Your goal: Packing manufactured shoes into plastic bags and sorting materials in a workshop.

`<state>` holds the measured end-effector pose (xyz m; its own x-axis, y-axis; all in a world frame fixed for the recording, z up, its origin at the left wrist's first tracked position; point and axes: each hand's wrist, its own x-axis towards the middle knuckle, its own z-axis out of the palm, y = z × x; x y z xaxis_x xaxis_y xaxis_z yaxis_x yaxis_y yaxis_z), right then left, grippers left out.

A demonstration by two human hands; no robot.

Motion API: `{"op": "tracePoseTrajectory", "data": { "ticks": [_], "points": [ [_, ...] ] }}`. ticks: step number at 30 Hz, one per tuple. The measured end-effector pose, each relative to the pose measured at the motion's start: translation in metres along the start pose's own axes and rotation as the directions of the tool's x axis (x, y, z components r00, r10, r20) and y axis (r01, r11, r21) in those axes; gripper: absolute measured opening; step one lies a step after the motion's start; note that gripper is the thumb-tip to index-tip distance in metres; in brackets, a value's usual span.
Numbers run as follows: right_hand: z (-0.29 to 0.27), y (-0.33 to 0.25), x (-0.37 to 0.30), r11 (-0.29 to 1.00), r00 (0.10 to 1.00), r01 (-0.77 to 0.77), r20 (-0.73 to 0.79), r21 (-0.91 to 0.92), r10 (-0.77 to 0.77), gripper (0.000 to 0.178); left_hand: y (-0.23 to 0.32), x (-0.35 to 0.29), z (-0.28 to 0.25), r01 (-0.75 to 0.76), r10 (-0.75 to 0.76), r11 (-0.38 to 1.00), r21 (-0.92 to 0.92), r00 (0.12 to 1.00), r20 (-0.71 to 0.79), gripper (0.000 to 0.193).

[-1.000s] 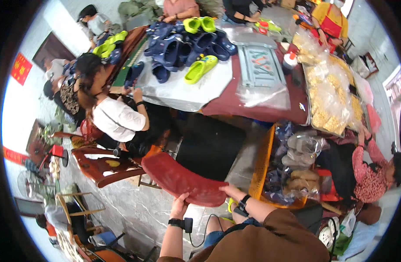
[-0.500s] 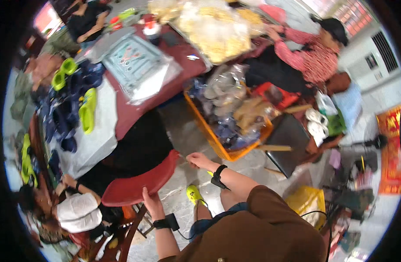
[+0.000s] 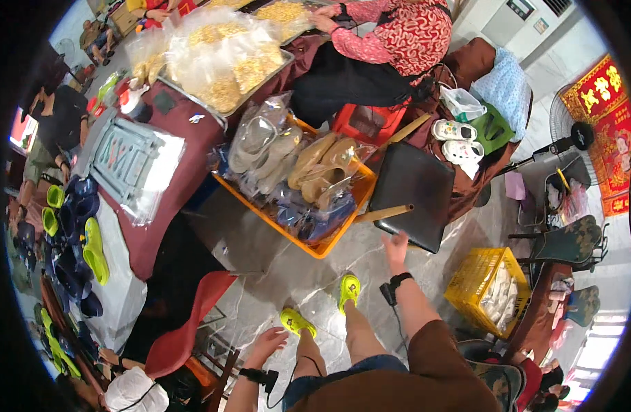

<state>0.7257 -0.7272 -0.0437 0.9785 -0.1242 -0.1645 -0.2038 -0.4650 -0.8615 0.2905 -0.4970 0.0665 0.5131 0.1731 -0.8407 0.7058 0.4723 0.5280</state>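
My left hand point(image 3: 265, 345) hangs empty with its fingers stretched out, beside the red chair back point(image 3: 188, 331) and apart from it. Close to the near edge of a black padded seat point(image 3: 417, 199), my right hand point(image 3: 396, 251) is raised with fingers spread; nothing shows in it, and I cannot tell whether it touches the seat. Left of that seat sits an orange crate point(image 3: 271, 235) filled with clear-bagged clogs point(image 3: 308, 168) in grey, tan and blue. Lime-green clogs point(image 3: 298, 323) are on my feet.
A yellow crate point(image 3: 456, 292) of white packages stands at right. White clogs point(image 3: 460, 141) lie beyond the black seat. The maroon-covered table point(image 3: 168, 206) bears a grey-blue folded plastic piece point(image 3: 127, 161) and a tray of yellow bagged pieces point(image 3: 223, 72). A person in red patterned clothes point(image 3: 415, 41) sits beyond.
My left hand has come off the red chair back. My right hand has moved right to the black seat. My view has shifted right, and more floor and the yellow crate show.
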Motion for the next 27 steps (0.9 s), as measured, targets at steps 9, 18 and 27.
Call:
{"op": "tracePoseTrajectory", "data": {
  "ticks": [9, 18, 27],
  "points": [
    [0.047, -0.043, 0.096, 0.878, 0.905, -0.144, 0.420, 0.457, -0.071, 0.019, 0.084, 0.210, 0.161, -0.364, 0.397, 0.672, 0.645, 0.912, 0.101, 0.069],
    [0.011, 0.040, 0.001, 0.931, 0.980, 0.111, -0.192, 0.348, -0.045, 0.031, 0.154, 0.267, 0.309, 0.309, -0.262, 0.943, -0.121, 0.917, 0.303, 0.065],
    [-0.147, 0.105, -0.032, 0.981, 0.981, 0.087, 0.158, 0.173, -0.115, 0.007, 0.029, 0.255, 0.402, 0.120, -0.072, 0.989, -0.082, 0.896, 0.438, 0.041]
  ]
}}
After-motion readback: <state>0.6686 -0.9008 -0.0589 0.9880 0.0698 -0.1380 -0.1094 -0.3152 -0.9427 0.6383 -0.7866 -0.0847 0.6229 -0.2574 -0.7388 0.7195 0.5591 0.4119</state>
